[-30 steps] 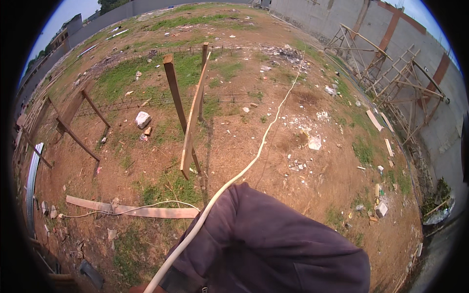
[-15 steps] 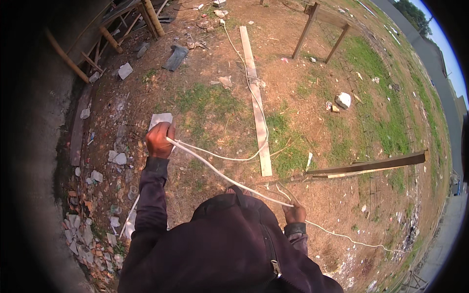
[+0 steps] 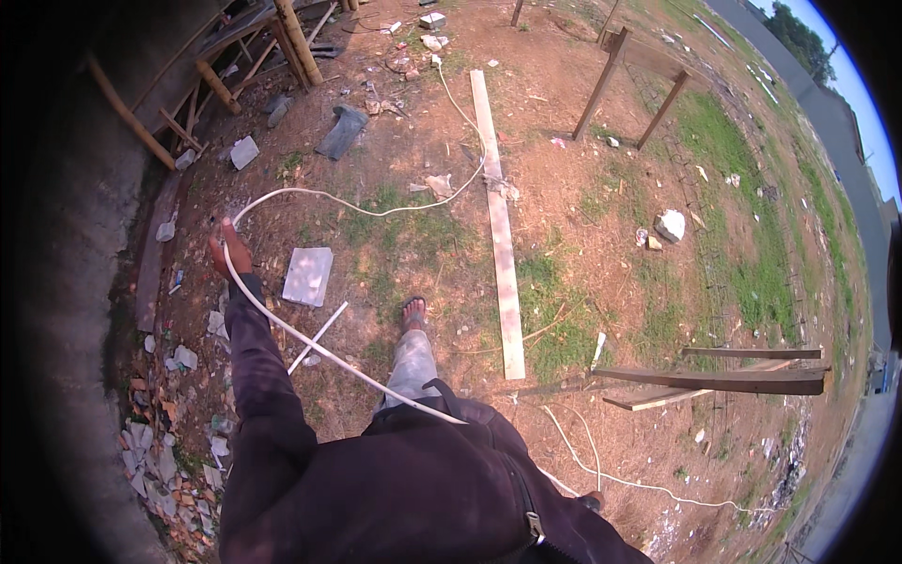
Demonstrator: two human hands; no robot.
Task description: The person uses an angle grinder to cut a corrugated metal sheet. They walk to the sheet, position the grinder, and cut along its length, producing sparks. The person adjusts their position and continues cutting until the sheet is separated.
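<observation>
A long white cable point(image 3: 324, 352) runs through my left hand point(image 3: 234, 252), which is closed around it out at the left. From there it stretches back across the front of my dark jacket. Past the hand it loops over the ground and along a wooden plank point(image 3: 501, 273) to a white end piece point(image 3: 436, 60). My right hand point(image 3: 592, 501) is low at the right, mostly hidden by the jacket. The cable reaches it, and the fingers barely show. Beyond my left forearm lie a pale square box-like piece point(image 3: 308, 276) and a thin white strip point(image 3: 318, 337).
Timber beams point(image 3: 723, 378) stick out at the right. A wooden trestle point(image 3: 648, 66) stands at the far right, bamboo poles point(image 3: 297, 42) at the far left. Broken rubble point(image 3: 164, 465) lines the concrete wall point(image 3: 70, 329). A white stone point(image 3: 670, 226) rests on the grass.
My left hand has swung outward to the left and slightly up with the cable, widening its loop. My right hand has moved down and back. My lower leg and foot now show.
</observation>
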